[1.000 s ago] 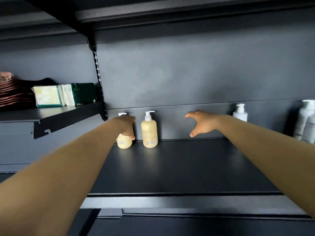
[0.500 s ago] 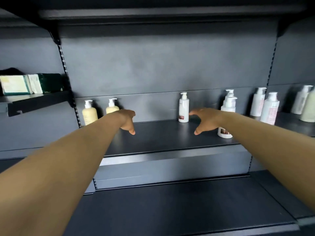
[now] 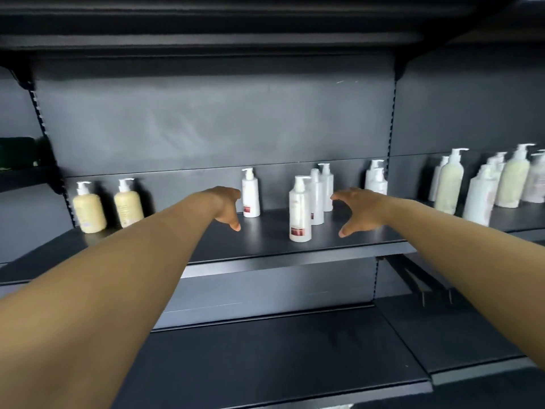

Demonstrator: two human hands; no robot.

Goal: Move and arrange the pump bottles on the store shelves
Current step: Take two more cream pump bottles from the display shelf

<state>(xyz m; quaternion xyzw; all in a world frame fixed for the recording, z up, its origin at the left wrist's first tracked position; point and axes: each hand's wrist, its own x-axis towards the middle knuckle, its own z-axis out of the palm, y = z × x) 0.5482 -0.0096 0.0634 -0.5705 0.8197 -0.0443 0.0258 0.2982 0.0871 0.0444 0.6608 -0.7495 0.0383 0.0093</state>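
Both hands empty, fingers spread: left hand point(image 3: 227, 206), right hand point(image 3: 358, 209). Front white bottle point(image 3: 300, 211) stands upright mid-frame between them, slightly nearer the right, on the shelf point(image 3: 265, 246).

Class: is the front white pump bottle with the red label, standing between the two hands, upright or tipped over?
Upright. The white pump bottle stands on its base on the shelf, pump head on top, label band near the bottom.
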